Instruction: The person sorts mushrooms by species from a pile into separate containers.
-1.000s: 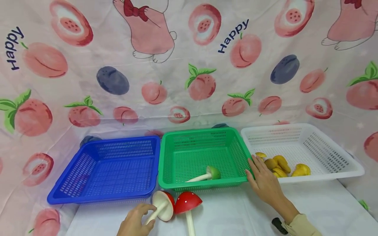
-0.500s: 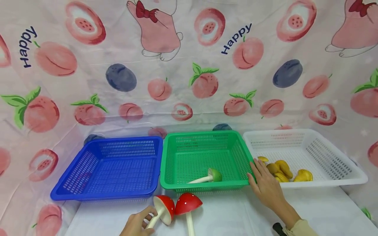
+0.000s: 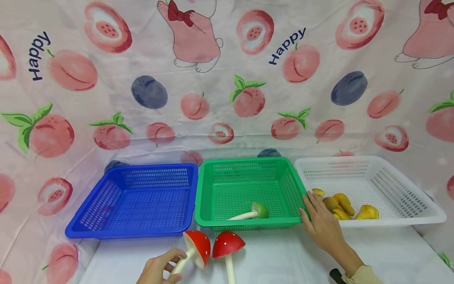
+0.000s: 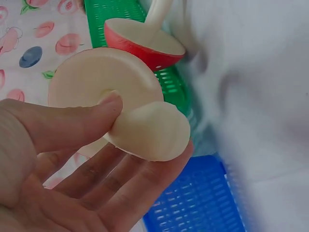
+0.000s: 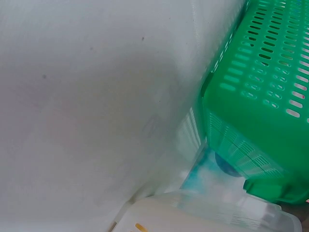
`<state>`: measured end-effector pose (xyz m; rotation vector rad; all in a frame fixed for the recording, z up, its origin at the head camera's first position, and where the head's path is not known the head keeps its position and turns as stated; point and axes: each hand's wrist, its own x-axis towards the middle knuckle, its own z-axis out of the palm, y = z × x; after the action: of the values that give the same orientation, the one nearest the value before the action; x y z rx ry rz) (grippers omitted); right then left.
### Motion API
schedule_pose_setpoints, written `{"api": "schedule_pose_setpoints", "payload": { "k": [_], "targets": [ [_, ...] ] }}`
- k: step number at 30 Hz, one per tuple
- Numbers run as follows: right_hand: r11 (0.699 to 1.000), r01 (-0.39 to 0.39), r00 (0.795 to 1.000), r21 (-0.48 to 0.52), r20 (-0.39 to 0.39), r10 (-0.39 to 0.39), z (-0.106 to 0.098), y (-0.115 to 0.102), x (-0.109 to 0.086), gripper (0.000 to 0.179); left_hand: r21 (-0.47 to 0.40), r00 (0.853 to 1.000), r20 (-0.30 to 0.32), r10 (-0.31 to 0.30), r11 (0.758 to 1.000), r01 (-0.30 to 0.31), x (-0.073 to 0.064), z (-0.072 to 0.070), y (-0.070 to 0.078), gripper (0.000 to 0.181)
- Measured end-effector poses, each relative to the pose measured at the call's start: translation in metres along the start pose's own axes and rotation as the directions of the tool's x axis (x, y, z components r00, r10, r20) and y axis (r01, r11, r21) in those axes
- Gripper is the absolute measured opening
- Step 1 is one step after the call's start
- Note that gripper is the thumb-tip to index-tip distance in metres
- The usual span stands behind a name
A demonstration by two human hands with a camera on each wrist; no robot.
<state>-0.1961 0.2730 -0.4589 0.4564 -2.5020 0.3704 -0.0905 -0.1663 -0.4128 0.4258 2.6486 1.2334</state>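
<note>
My left hand [image 3: 159, 266] pinches the pale stem of a red-capped toy mushroom [image 3: 200, 247] between thumb and fingers, in front of the blue basket. In the left wrist view the stem's rounded end [image 4: 157, 133] faces the camera, and the cap's pale underside lies behind it. Just right of it a second red mushroom [image 3: 227, 244] with white dots lies on the white cloth. My right hand [image 3: 324, 227] rests with straight fingers on the adjoining rims of the green basket [image 3: 248, 224] and the white basket [image 3: 393, 222]. The right wrist view does not show its fingers.
The blue basket [image 3: 131, 235] stands left of the green one. A green-capped mushroom [image 3: 260, 210] lies in the green basket. Several yellow-brown mushroom-like pieces [image 3: 367, 212] lie in the white basket. A fruit-printed cloth [image 3: 227, 98] hangs close behind all three baskets.
The left hand has tilted its mushroom, so more of the red cap shows and the cap stands slightly apart from the second mushroom. The right hand stays on the rims. The head view has shifted slightly.
</note>
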Motion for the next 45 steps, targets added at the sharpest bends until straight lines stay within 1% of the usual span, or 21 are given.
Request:
{"api": "schedule_pose_setpoints", "payload": {
  "k": [3, 7, 10, 13, 14, 17, 21, 23, 25, 27, 31, 32, 35, 38, 42, 45],
  "targets": [
    [1.0, 0.0, 1.0, -0.001, 0.0, 0.0, 0.0, 0.0, 0.0, 0.046, -0.012, 1.0, -0.021, 0.0, 1.0, 0.0, -0.002, -0.002, 0.005, 0.032],
    [1.0, 0.002, 1.0, -0.002, 0.002, -0.002, 0.0, 0.001, -0.001, 0.046, 0.038, 0.996, -0.084, 0.021, 0.999, -0.018, -0.003, -0.006, 0.015, 0.033],
    [1.0, -0.001, 1.0, 0.003, 0.001, 0.001, 0.001, 0.001, 0.0, 0.046, 0.062, 0.992, -0.128, -0.001, 0.998, 0.009, -0.002, -0.01, 0.021, 0.035],
    [1.0, -0.001, 1.0, 0.01, 0.002, 0.001, 0.002, 0.001, 0.0, 0.046, 0.05, 0.985, -0.164, -0.049, 0.997, 0.057, -0.001, -0.015, 0.027, 0.037],
    [1.0, 0.0, 1.0, 0.01, 0.001, 0.0, 0.002, 0.001, -0.001, 0.047, 0.043, 0.982, -0.181, -0.059, 0.997, 0.068, -0.001, -0.017, 0.028, 0.038],
    [1.0, 0.003, 1.0, 0.006, -0.007, -0.003, 0.002, 0.002, -0.001, 0.047, 0.038, 0.967, -0.246, -0.061, 0.997, 0.073, 0.001, -0.023, 0.033, 0.038],
    [1.0, 0.009, 1.0, -0.002, -0.013, -0.009, 0.002, 0.002, -0.002, 0.047, 0.038, 0.938, -0.342, -0.062, 0.996, 0.08, 0.007, -0.031, 0.038, 0.041],
    [1.0, 0.008, 1.0, -0.004, -0.009, -0.008, 0.002, 0.002, -0.002, 0.047, 0.042, 0.923, -0.38, -0.059, 0.996, 0.081, 0.01, -0.035, 0.038, 0.042],
    [1.0, 0.007, 1.0, -0.008, -0.008, -0.008, 0.002, 0.002, -0.001, 0.047, 0.047, 0.91, -0.413, -0.035, 0.997, 0.06, 0.014, -0.04, 0.037, 0.044],
    [1.0, 0.0, 1.0, -0.005, 0.0, 0.0, 0.002, 0.001, -0.001, 0.047, 0.064, 0.897, -0.441, 0.013, 0.998, 0.017, 0.019, -0.044, 0.033, 0.044],
    [1.0, -0.01, 1.0, 0.0, 0.009, 0.01, 0.003, 0.002, -0.001, 0.046, 0.078, 0.879, -0.47, 0.079, 0.996, -0.047, 0.034, -0.051, 0.023, 0.043],
    [1.0, -0.009, 1.0, 0.001, 0.009, 0.009, 0.003, 0.002, -0.001, 0.047, 0.078, 0.876, -0.475, 0.081, 0.996, -0.049, 0.037, -0.052, 0.021, 0.042],
    [1.0, -0.005, 1.0, -0.003, 0.007, 0.005, 0.003, 0.002, -0.002, 0.047, 0.079, 0.875, -0.478, 0.079, 0.996, -0.046, 0.049, -0.057, 0.014, 0.04],
    [1.0, -0.001, 1.0, -0.008, 0.003, 0.001, 0.004, 0.002, -0.002, 0.047, 0.062, 0.874, -0.483, 0.052, 0.998, -0.025, 0.06, -0.061, 0.007, 0.039],
    [1.0, 0.001, 1.0, -0.002, 0.0, -0.001, 0.004, 0.002, -0.002, 0.047, 0.048, 0.868, -0.495, 0.024, 0.999, 0.0, 0.073, -0.064, -0.003, 0.039],
    [1.0, 0.001, 1.0, 0.009, -0.006, -0.001, 0.003, 0.003, -0.001, 0.046, 0.052, 0.867, -0.498, 0.015, 0.999, 0.013, 0.083, -0.065, -0.011, 0.039]
  ]
}}
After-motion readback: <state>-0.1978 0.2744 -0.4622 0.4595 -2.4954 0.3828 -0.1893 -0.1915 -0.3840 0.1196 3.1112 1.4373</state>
